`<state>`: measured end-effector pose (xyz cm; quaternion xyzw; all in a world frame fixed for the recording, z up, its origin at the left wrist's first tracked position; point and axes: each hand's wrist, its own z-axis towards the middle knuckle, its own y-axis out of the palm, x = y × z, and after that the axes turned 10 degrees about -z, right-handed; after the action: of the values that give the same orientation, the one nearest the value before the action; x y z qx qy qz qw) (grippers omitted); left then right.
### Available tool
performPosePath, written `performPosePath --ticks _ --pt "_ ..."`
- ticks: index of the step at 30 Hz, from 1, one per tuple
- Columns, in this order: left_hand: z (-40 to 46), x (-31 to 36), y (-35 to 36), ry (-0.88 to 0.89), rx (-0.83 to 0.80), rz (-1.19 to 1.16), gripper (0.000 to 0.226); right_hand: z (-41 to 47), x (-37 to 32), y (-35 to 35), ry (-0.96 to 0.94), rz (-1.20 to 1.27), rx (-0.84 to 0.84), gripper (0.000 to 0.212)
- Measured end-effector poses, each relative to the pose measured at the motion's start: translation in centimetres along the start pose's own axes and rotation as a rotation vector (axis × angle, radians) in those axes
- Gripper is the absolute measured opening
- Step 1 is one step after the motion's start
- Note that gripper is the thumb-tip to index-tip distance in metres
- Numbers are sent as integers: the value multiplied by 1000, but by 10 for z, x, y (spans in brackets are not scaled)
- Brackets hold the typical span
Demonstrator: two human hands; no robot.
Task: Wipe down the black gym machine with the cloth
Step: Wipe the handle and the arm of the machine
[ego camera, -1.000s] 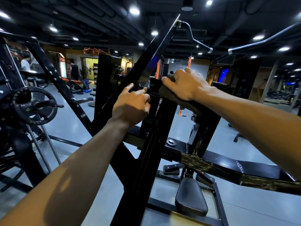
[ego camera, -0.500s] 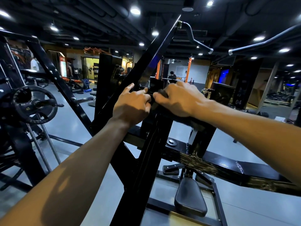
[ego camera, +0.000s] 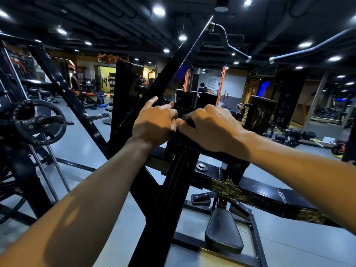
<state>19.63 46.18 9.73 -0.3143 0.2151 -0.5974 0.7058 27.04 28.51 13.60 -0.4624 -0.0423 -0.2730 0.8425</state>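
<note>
Cloth (ego camera: pixel 187 120), dark and bunched, peeks between the curled fingers of the right hand (ego camera: pixel 210 128), pressed onto the glossy black gym machine (ego camera: pixel 173 189). Left hand (ego camera: pixel 154 122) grips the frame beside it.

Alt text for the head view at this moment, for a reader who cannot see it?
Two bare hands meet on a black gym machine: the right hand presses a dark cloth onto its frame, and the left hand grips the frame beside it. A weight plate sits left.
</note>
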Motion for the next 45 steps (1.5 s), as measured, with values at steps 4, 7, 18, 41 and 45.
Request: performPosePath --ticks 4,7,18,41,45 --pt "0 0 2 -13 25 -15 47 16 12 -6 16 24 -53 58" --pt "0 0 4 -19 53 -33 35 32 27 -6 129 35 23 61" --pt "-1 0 0 -4 26 -41 31 -7 -11 0 5 -33 55 58" --pt "-30 -5 -37 61 -5 -233 34 19 18 0 104 -13 78 45" --pt "-60 -20 -39 14 -35 -214 38 10 8 -2 91 27 77 41"
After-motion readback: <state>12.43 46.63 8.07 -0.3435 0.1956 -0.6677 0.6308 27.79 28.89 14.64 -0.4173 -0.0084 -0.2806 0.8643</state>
